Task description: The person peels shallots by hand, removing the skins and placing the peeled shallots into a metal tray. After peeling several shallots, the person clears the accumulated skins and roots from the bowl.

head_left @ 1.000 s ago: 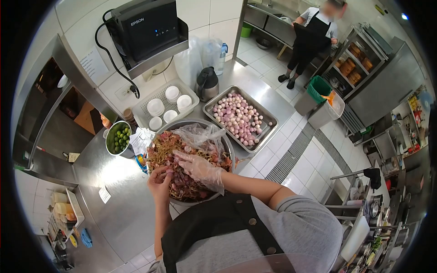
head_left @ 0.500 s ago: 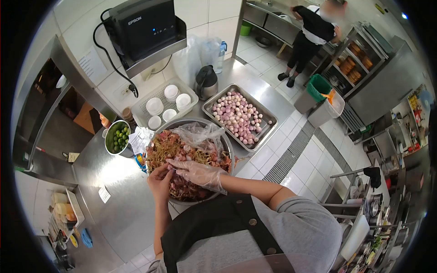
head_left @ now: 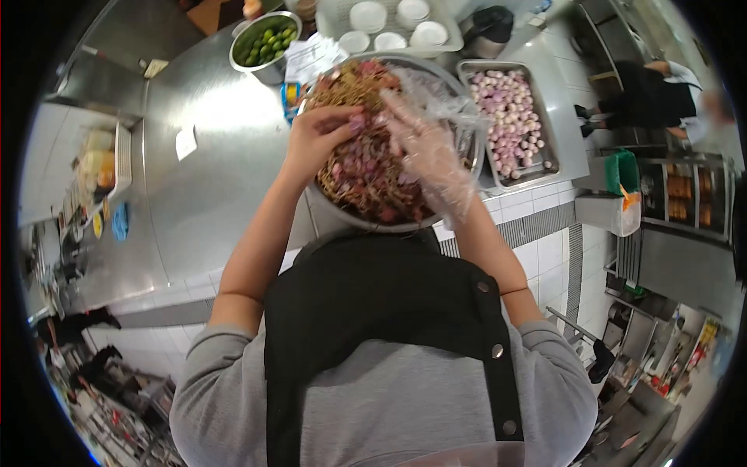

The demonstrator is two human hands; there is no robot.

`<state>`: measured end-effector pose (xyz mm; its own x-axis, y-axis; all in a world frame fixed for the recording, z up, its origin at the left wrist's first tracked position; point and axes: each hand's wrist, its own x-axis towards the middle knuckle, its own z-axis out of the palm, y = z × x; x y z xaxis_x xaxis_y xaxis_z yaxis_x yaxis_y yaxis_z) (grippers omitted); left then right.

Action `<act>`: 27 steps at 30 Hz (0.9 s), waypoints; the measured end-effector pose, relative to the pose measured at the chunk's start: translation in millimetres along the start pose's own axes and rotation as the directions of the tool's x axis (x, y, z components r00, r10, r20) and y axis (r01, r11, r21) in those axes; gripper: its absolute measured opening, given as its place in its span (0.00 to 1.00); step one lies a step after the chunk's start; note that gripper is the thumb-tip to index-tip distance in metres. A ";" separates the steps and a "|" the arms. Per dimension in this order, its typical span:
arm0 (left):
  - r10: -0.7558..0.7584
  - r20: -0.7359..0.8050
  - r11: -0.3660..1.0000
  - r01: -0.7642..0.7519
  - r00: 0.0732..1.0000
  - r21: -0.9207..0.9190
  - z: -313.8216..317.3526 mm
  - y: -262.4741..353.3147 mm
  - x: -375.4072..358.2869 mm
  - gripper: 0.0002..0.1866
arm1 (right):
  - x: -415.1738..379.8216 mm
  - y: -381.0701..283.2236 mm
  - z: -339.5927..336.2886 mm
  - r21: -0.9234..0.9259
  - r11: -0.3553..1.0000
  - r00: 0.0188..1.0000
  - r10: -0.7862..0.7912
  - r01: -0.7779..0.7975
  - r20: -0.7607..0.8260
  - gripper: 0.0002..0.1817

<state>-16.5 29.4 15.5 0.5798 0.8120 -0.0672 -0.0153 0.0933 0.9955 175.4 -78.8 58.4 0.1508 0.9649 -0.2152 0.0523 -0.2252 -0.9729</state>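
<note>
Over a large metal bowl (head_left: 342,215) of small red shallots with dry roots and skins, my bare left hand (head_left: 320,138) pinches a small pinkish shallot (head_left: 357,122) between thumb and fingers. My right hand (head_left: 424,148), in a clear plastic glove, is just right of it above the bowl, fingers apart and slightly blurred; no object shows in it. Crumpled clear plastic (head_left: 443,97) lies over the bowl's upper right side. Peeled pale shallots (head_left: 506,117) fill much of a metal tray (head_left: 548,144) to the right of the bowl.
A pot of green limes (head_left: 267,45), papers (head_left: 311,56) and a blue-and-yellow item (head_left: 291,100) stand left of the bowl. Behind are a basket of white cups (head_left: 334,17) and a dark jug (head_left: 490,31). Another person (head_left: 661,97) stands far right, near bins (head_left: 607,206).
The view has turned and tilted downward. My hands, together over the bowl before, are now apart, with my gloved right hand opened and moved away from my left.
</note>
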 end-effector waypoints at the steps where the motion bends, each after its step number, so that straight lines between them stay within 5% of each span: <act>1: 0.042 0.041 0.998 -0.040 0.998 -0.049 -1.0 -0.1 -0.7 0.18 | 0.1 -0.3 -4.7 0.002 0.999 0.998 0.053 -0.053 0.031 0.26; 10: -0.034 -0.003 0.991 0.033 0.999 -0.131 3.2 1.2 -3.7 0.19 | 0.2 17.1 12.1 0.059 0.998 0.982 -0.028 0.018 0.188 0.27; 13: -0.049 -0.020 0.993 0.047 0.999 -0.109 2.4 0.6 -5.2 0.19 | 5.7 24.8 15.4 -0.140 0.978 0.976 -0.127 0.153 0.175 0.28; 19: -0.067 -0.004 0.997 0.067 0.998 0.029 -1.5 -2.5 -1.5 0.16 | -2.7 -6.1 7.3 -0.041 0.995 0.955 0.101 -0.093 0.278 0.31; 21: 0.051 0.001 0.993 -0.051 0.999 -0.105 0.0 -7.8 0.2 0.15 | -3.1 -4.7 7.1 -0.020 0.997 0.956 0.082 -0.079 0.281 0.31; 23: 0.031 -0.001 0.999 -0.031 1.000 -0.028 0.7 -4.9 1.5 0.15 | -2.8 0.1 6.3 0.002 0.997 0.956 0.068 -0.071 0.286 0.31; 27: -0.012 -0.038 0.990 0.017 0.999 0.140 9.2 17.5 -0.7 0.14 | 2.1 12.9 7.7 -0.176 0.963 0.960 -0.162 0.204 0.226 0.28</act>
<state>-9.8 25.1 33.7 0.5484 0.8322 -0.0818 0.1088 0.0260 0.9937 168.8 -78.7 44.8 -0.0871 0.9939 -0.0683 0.2551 -0.0440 -0.9659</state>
